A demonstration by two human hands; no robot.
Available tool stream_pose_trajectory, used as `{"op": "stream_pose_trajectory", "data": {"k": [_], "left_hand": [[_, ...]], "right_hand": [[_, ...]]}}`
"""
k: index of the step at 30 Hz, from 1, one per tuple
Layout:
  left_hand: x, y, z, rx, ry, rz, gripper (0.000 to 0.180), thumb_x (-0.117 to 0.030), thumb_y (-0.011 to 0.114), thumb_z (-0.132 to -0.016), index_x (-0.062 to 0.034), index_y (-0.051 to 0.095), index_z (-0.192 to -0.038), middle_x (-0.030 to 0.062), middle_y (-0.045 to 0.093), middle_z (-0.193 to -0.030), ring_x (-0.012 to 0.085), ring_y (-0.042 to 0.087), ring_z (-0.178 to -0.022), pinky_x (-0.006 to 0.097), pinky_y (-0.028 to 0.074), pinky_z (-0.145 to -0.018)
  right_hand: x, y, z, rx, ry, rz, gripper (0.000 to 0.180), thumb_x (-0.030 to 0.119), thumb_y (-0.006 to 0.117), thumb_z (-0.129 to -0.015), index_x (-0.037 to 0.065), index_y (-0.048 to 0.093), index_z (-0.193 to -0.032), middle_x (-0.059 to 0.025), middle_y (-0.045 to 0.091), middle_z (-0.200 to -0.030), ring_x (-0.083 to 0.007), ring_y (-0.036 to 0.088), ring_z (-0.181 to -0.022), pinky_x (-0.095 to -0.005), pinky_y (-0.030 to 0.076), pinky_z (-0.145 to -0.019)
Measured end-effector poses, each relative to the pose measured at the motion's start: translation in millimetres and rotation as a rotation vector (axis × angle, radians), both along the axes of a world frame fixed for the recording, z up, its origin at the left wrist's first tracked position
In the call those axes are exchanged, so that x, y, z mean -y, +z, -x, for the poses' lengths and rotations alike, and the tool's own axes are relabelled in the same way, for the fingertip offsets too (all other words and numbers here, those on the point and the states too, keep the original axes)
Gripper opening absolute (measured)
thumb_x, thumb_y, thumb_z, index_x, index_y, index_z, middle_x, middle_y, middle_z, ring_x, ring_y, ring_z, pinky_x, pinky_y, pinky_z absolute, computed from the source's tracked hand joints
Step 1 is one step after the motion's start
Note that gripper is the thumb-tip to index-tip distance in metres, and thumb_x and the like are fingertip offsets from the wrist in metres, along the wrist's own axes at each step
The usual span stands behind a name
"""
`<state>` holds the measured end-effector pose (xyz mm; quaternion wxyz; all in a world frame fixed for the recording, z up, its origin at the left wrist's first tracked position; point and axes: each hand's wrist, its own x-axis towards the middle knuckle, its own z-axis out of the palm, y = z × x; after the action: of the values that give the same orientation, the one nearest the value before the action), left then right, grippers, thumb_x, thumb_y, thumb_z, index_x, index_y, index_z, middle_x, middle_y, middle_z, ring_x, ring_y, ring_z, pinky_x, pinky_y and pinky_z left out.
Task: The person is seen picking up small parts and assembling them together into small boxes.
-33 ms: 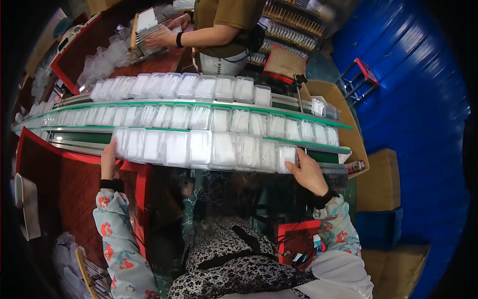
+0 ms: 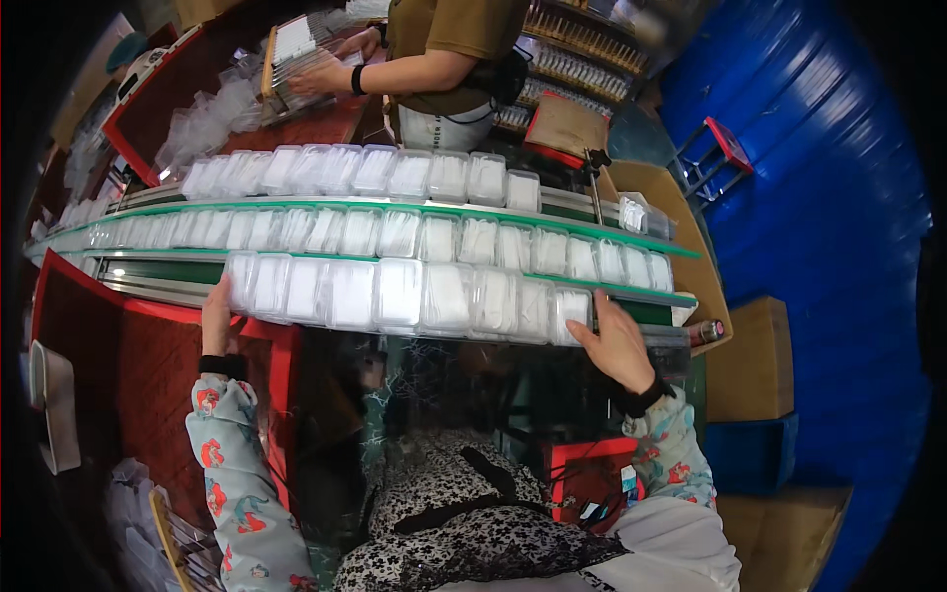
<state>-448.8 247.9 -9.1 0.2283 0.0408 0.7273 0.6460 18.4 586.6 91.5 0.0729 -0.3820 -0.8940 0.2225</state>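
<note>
A row of clear plastic boxes [image 2: 400, 293] filled with white, thin items lies along the near edge of the conveyor. At the row's left end, my left hand [image 2: 217, 321] presses its fingers against the outermost box; part of its grip is hidden. My right hand [image 2: 621, 345] is at the other end, thumb on the front of the last box [image 2: 572, 314] and fingers along its right side. The row sits between both hands. Behind it, a second row of similar boxes [image 2: 438, 240] stands between green rails, and a third row [image 2: 409, 175] lies farther back.
Across the conveyor, a person in a brown shirt [image 2: 456, 44] handles a rack [image 2: 286, 64] of white pieces beside loose clear boxes [image 2: 212, 118]. Cardboard cartons [image 2: 755, 355] and a red-topped stool [image 2: 725, 143] are at the right. A red-edged table [image 2: 168, 395] is at my left.
Almost nothing differs. My right hand sits very slightly farther right at the end box; the left hand keeps its place.
</note>
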Motion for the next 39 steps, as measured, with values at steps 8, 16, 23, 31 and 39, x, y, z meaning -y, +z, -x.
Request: {"op": "stream_pose_trajectory", "data": {"k": [8, 16, 23, 31, 39], "left_hand": [[20.2, 52.7, -70.0, -0.123, 0.367, -0.069, 0.045, -0.043, 0.053, -0.091, -0.0147, 0.051, -0.126, 0.0002, 0.051, -0.122, 0.0185, 0.047, -0.106, 0.039, 0.037, -0.085], [107.6, 68.7, -240.9, -0.134, 0.191, -0.210, 0.025, -0.014, 0.056, -0.091, -0.0040, 0.055, -0.114, 0.0026, 0.056, -0.108, 0.0098, 0.052, -0.098, 0.025, 0.042, -0.085], [204.4, 16.5, -342.9, -0.105, 0.233, -0.207, 0.022, -0.003, 0.063, -0.083, -0.0045, 0.057, -0.104, 0.0025, 0.057, -0.106, 0.0114, 0.053, -0.096, 0.025, 0.044, -0.084], [286.5, -9.9, -396.4, -0.102, 0.514, 0.090, 0.021, -0.009, 0.063, -0.084, 0.0012, 0.056, -0.101, 0.0082, 0.061, -0.093, 0.0140, 0.061, -0.082, 0.027, 0.050, -0.071], [312.0, -23.0, -408.1, 0.112, 0.858, -0.248, 0.017, -0.008, 0.056, -0.091, 0.0032, 0.050, -0.103, 0.0090, 0.061, -0.080, 0.0160, 0.064, -0.061, 0.026, 0.053, -0.049]], "right_hand": [[35.8, 4.1, 85.3, -0.027, 0.548, -0.193, 0.109, 0.028, 0.085, -0.057, 0.014, 0.022, -0.145, -0.0243, 0.036, -0.135, -0.0439, 0.038, -0.121, -0.0512, 0.032, -0.099], [21.7, -23.8, 83.9, -0.239, 0.629, -0.314, 0.103, 0.014, 0.082, -0.051, 0.017, 0.033, -0.141, -0.0208, 0.038, -0.129, -0.0407, 0.042, -0.113, -0.0466, 0.035, -0.095], [25.8, -34.4, 98.0, -0.185, 0.710, -0.262, 0.100, 0.014, 0.082, -0.052, 0.012, 0.034, -0.140, -0.0220, 0.031, -0.140, -0.0422, 0.033, -0.126, -0.0459, 0.030, -0.104], [209.4, 9.9, 145.7, -0.402, 1.004, -0.343, 0.073, 0.010, 0.074, -0.065, 0.005, 0.045, -0.131, -0.0213, 0.040, -0.135, -0.0387, 0.038, -0.124, -0.0448, 0.028, -0.104], [484.4, -15.8, 388.5, -0.386, 1.727, 0.184, 0.065, 0.016, 0.067, -0.076, -0.001, 0.039, -0.132, -0.0213, 0.047, -0.126, -0.0381, 0.044, -0.119, -0.0396, 0.037, -0.100]]}}
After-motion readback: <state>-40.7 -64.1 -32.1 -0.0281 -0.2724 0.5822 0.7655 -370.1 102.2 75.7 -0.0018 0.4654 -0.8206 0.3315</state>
